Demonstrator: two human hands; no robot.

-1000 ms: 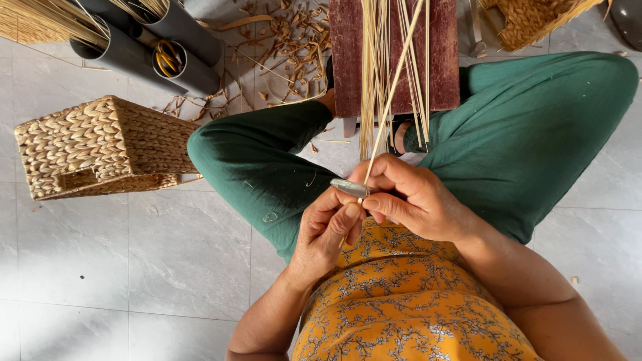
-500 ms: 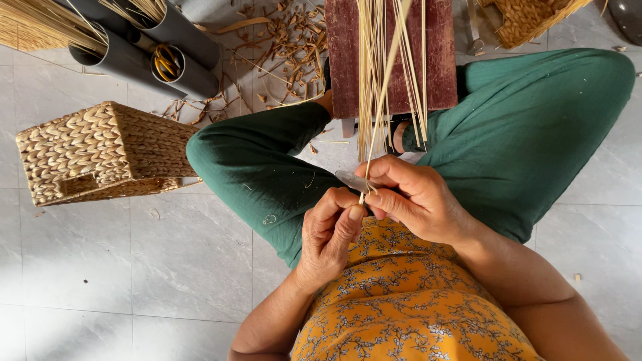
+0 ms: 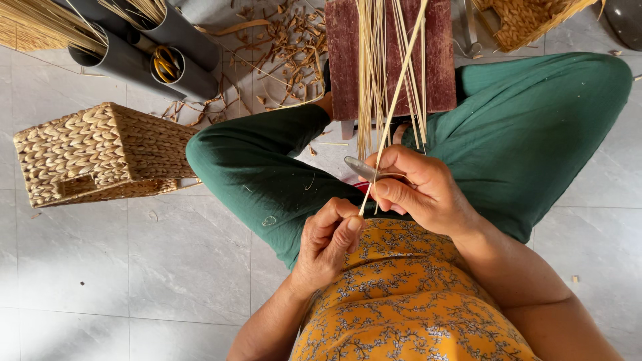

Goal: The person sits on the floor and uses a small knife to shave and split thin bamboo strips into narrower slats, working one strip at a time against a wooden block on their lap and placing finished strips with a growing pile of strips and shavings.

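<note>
Right hand (image 3: 418, 184) is closed round a small knife (image 3: 361, 167), grey blade pointing out past the thumb toward the left knee; a single pale reed strip (image 3: 394, 100) is pinched against it by the fingers. Left hand (image 3: 328, 244) is curled almost shut, thumb and forefinger nipping the strip's lower end just below the right hand.

Key relation: the strip's long axis runs from the left-hand pinch, up through the right hand, then away from the body, leaning slightly to the person's right and crossing the reed bundle (image 3: 374, 73). The right hand is nearer the blade contact point; the left hand sits at the near end only.

Relative to the knife:
- just beyond: the bundle laid lengthwise over a dark red wooden block (image 3: 441, 60), between the green-trousered knees
- beyond, off to the person's left: shavings (image 3: 281, 47) scattered on the tiled floor (image 3: 134, 267)
- well to the left: woven basket (image 3: 100, 154) lying tilted
- far left, beyond the basket: grey tubes (image 3: 174, 40) holding reeds, one holding yellow-handled scissors (image 3: 162, 63)

No packages, labels or signs are seen.
</note>
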